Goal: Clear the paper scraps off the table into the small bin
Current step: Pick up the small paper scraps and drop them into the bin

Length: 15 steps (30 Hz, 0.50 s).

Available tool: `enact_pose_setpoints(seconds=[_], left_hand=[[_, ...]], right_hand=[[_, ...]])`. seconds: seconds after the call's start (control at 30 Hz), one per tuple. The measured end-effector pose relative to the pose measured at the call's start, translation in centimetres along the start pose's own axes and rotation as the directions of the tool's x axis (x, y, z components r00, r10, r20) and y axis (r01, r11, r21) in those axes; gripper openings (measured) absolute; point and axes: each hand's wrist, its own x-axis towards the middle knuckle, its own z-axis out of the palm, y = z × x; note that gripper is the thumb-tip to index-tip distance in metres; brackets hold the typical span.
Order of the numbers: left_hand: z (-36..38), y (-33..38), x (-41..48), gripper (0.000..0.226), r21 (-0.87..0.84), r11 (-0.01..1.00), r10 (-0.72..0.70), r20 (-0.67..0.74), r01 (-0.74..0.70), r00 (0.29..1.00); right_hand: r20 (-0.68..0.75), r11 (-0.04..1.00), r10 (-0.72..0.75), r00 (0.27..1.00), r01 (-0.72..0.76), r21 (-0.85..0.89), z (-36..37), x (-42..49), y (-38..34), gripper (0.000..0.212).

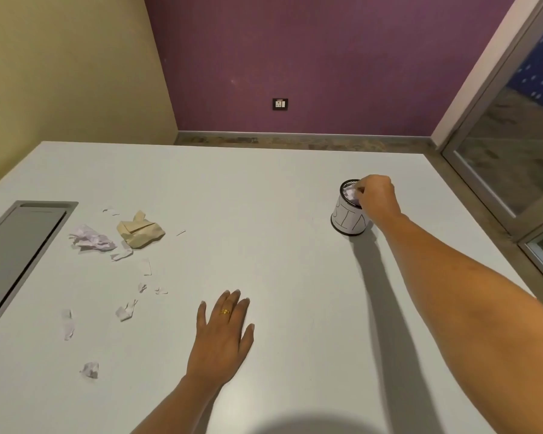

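Right hand (pixel 378 195): positioned at the mouth of the small bin (pixel 349 219), fingers bunched and curled down over the rim on its right side. White paper is visible inside the opening just beside the fingertips; whether the fingers have hold of it or have let go cannot be determined.

Small bin: upright cylinder, dark mesh rim, wrapped in white paper hand-lettered "BIN". It stands on the right part of the white table (pixel 264 189), well apart from the scraps.

Left hand (pixel 221 333): laid flat, palm down on the table near the front edge, fingers spread and extended, holding nothing. A gold ring (pixel 225 312) is on 1 finger.

Remaining scraps, all on the left part of the table:
- 1 crumpled tan paper wad (pixel 140 230), the largest piece.
- 1 crumpled white paper wad (pixel 91 239) just beside it on the left, touching or nearly so.
- Small torn white scraps (pixel 125 312) scattered from the wads toward the front edge, lying separately and flat or lightly curled.
- 1 small crumpled white ball (pixel 90 369) nearest the front.

A grey recessed panel (pixel 19 245) is set into the table at far left, beside the scraps.
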Motion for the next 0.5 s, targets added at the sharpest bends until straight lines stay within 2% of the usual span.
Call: enact_pose_setpoints(seconds=[0.1, 0.2, 0.3, 0.4, 0.5], left_hand=[[-0.1, 0.1, 0.0, 0.045, 0.013, 1.0, -0.006, 0.001, 0.006, 1.0], [-0.2, 0.2, 0.0, 0.045, 0.024, 1.0, -0.007, -0.004, 0.007, 1.0], [-0.2, 0.2, 0.0, 0.045, 0.026, 1.0, -0.001, -0.018, 0.002, 1.0], [0.0, 0.2, -0.1, 0.045, 0.011, 1.0, 0.004, -0.047, -0.003, 0.999], [0.1, 0.2, -0.1, 0.045, 0.006, 1.0, 0.004, -0.066, -0.004, 0.998]], right_hand=[[0.02, 1.0, -0.015, 1.0, 0.015, -0.011, 0.8, 0.1, 0.4, 0.04], [0.03, 1.0, -0.001, 1.0, 0.002, -0.031, 1.5, 0.2, 0.7, 0.029], [0.05, 0.998, 0.003, 0.999, 0.0, -0.07, 1.8, 0.0, 1.0, 0.03], [0.063, 0.999, 0.016, 0.998, -0.014, -0.03, 1.8, -0.1, 1.2, 0.025], [0.086, 0.999, 0.028, 0.996, -0.03, 0.016, 1.5, -0.2, 1.2, 0.037]])
